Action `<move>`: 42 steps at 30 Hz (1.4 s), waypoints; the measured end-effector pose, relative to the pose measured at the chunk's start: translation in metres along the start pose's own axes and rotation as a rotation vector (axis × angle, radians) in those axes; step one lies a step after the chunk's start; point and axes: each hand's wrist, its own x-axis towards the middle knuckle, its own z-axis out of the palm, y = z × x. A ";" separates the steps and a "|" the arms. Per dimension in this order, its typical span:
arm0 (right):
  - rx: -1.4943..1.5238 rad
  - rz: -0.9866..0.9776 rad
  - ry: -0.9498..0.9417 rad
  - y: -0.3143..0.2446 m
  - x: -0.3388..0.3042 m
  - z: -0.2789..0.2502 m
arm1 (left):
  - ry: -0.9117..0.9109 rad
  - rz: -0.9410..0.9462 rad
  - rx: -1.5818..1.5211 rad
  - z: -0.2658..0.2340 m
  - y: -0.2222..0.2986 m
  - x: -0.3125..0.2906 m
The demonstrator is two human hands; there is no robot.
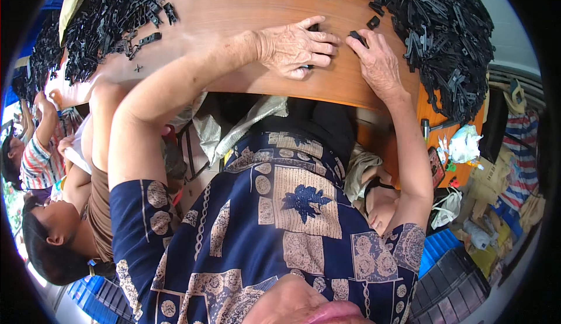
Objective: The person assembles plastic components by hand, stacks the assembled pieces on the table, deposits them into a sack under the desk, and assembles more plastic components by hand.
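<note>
From the head, one fisheye (the left) looks closely down over the table (234,11).

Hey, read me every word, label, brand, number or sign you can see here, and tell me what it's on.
No text can be read.
Shirt: rows of script-like marks on the tan patches, too small to read.
White packet: coloured marks, too blurred to tell whether they are lettering.
Black part in the right hand: no lettering that I can make out.
Black pile: pieces too small to tell.
</note>
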 end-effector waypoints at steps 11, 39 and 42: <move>0.717 0.526 0.061 0.005 -0.008 -0.005 | 0.110 -0.288 0.207 -0.007 0.035 -0.027; 1.407 0.854 0.035 -0.019 -0.015 0.002 | 0.403 -0.770 0.080 0.020 0.086 -0.027; 1.291 0.854 -0.099 -0.012 -0.019 0.000 | 0.459 -0.760 0.009 0.021 0.085 -0.028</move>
